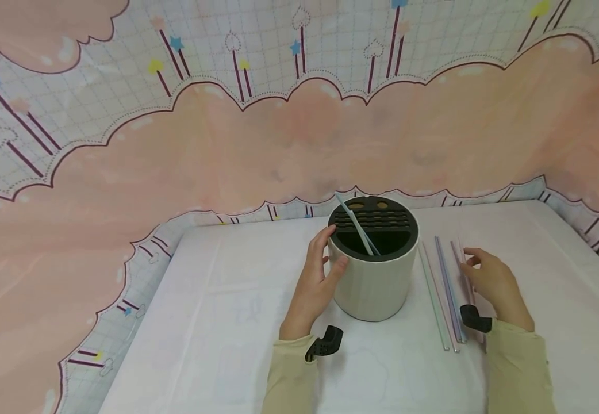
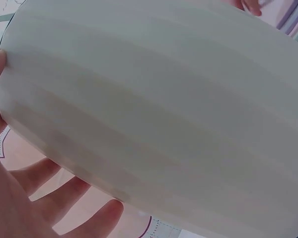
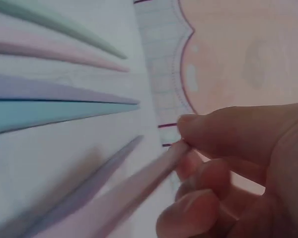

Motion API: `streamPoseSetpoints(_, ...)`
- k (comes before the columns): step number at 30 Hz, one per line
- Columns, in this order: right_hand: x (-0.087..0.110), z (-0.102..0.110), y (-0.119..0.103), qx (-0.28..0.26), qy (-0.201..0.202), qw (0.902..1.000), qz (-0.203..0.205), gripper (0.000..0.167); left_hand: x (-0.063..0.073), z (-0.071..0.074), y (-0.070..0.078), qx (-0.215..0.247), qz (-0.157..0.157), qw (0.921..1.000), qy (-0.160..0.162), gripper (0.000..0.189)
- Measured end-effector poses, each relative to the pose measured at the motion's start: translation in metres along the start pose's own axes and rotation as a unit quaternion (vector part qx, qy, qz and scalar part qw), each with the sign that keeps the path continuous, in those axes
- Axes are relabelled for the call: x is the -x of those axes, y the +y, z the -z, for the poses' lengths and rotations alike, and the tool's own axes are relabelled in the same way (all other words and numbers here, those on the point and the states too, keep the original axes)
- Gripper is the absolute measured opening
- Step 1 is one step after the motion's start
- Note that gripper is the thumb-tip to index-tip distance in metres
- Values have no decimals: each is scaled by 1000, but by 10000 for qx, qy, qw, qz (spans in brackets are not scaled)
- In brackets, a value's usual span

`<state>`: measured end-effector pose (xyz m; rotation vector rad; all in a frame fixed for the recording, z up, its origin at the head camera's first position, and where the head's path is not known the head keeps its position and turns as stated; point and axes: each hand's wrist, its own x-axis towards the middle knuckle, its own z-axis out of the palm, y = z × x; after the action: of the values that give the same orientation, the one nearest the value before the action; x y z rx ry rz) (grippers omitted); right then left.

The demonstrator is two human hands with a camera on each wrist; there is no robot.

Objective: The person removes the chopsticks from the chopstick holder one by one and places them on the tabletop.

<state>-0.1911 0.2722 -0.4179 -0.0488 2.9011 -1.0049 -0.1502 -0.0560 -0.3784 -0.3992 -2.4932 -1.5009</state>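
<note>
Pale olive-yellow sleeves (image 1: 518, 365) and angular black wrist cameras (image 1: 326, 343), finer detail too small to tell

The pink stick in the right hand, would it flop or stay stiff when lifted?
Likely stiff: the pink stick looks straight where it shows. Probably light too: it's slender, and the right hand pinches it near one end.

We see an off-white cylindrical holder (image 1: 374, 290) with a black top (image 1: 382, 217); slender mint-green, pink, lilac and blue sticks (image 3: 49, 90); a white desk (image 1: 201, 345); and peach cloth (image 1: 304, 144) with maroon scallops and far white grid (image 1: 330, 49).
</note>
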Motion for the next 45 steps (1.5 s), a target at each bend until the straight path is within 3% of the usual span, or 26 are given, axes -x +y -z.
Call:
streamPoseSetpoints(7,-4,-17,17,-37,-144,9998,92,38,1,0,1,-33,16,10000,14,56)
streamPoseSetpoints(20,-3,-17,17,-106,-146,9998,-126,41,3,0,1,-33,-22,10000,20,56)
streamPoseSetpoints(24,-2,-12,9,-172,191,9996,-138,43,3,0,1,-24,-8,10000,15,56)
streamPoseSetpoints(29,1,-9,-14,-595,1096,9921,142,40,3,0,1,-46,44,10000,-9,55)
streamPoseSetpoints(33,2,-16,-44,-1252,1923,9728,329,35,3,0,1,-45,43,10000,-57,55)
streamPoseSetpoints(36,3,-22,-66,-1663,2544,9507,618,31,3,0,0,-12,26,10000,-85,55)
streamPoseSetpoints(38,6,-25,-80,-1888,2882,9337,972,28,2,0,0,-13,13,10000,-82,55)
streamPoseSetpoints(41,10,-27,-99,-2100,3260,9038,1813,22,2,1,-1,-11,12,10000,-46,55)
streamPoseSetpoints(45,16,-26,-117,-2181,3355,8724,2806,22,1,1,-1,-17,6,10000,-10,56)
